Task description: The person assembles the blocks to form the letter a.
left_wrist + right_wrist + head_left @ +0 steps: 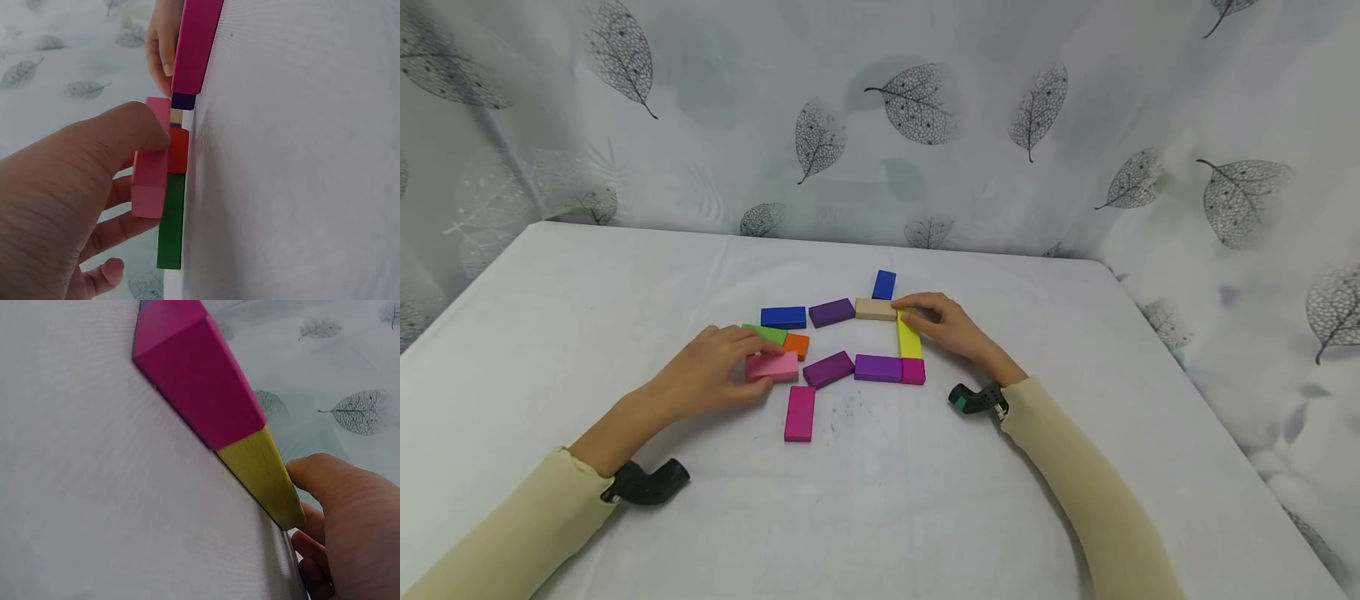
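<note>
My left hand [718, 371] pinches a pink block [772, 367] between thumb and fingers. In the left wrist view the pink block [150, 165] is held up off the cloth. Just behind it lie a green block [766, 334] and an orange block [797, 345], touching each other. My right hand [951, 327] holds the far end of a yellow block [909, 337] with thumb and fingers. One fingertip also reaches the right end of a beige block [875, 309]. In the right wrist view the thumb lies against the yellow block [261, 478]; the other fingers are partly hidden.
Purple blocks [877, 368], blue blocks [783, 317] and a small magenta block [913, 372] form a loose ring with the others. A longer magenta block [800, 414] lies in front. White cloth covers the table [880, 508]; a leaf-patterned curtain [722, 150] hangs behind.
</note>
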The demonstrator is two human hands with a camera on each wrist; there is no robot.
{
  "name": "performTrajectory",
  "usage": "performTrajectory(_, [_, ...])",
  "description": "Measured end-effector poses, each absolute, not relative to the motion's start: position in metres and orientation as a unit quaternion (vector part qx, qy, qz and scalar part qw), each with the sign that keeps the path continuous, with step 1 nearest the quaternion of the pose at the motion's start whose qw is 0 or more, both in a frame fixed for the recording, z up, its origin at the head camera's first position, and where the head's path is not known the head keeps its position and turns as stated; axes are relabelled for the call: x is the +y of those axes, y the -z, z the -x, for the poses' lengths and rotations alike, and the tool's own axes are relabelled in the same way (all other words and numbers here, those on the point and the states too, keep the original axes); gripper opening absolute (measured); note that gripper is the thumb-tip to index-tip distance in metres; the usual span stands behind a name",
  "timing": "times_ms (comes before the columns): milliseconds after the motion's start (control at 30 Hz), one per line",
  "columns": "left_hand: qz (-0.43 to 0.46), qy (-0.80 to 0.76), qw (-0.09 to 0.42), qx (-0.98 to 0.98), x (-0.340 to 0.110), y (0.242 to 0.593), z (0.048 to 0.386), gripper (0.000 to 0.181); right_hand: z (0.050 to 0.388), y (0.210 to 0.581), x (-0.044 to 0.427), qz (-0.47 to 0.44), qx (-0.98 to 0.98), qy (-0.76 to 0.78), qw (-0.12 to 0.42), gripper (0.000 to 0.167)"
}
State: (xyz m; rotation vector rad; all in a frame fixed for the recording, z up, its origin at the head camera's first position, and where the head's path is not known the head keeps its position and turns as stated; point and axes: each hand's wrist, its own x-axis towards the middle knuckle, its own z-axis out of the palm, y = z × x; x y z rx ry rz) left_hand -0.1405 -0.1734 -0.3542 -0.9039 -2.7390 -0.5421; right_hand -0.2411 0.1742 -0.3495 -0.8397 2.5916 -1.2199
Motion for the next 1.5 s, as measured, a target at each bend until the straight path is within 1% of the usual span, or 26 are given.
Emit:
performTrajectory(200, [0.314, 0.201, 0.138, -0.917, -0.172, 0.353, 0.14, 0.04, 0.265, 0.379, 0.184, 0.27, 0.87, 0.406, 0.073, 0.034])
performTrajectory(467, [0.331, 0.202, 0.162, -0.907, -0.17, 0.35, 0.139, 0.036, 0.265, 0.379, 0.185, 0.265, 0.877, 0.395, 0.069, 0.033])
performTrajectory(800, [0.364, 0.217, 0.166, -0.89, -0.162, 0.348, 0.135, 0.04, 0.264, 0.379, 0.184, 0.268, 0.876, 0.395, 0.067, 0.033])
performTrajectory(1067, [0.393, 0.214, 0.193, -0.873, -0.155, 0.346, 0.129, 0.039, 0.264, 0.379, 0.184, 0.27, 0.875, 0.397, 0.067, 0.033])
performTrajectory(1500, [0.428, 0.222, 0.191, -0.855, -0.141, 0.343, 0.119, 0.04, 0.263, 0.378, 0.183, 0.275, 0.866, 0.411, 0.072, 0.035])
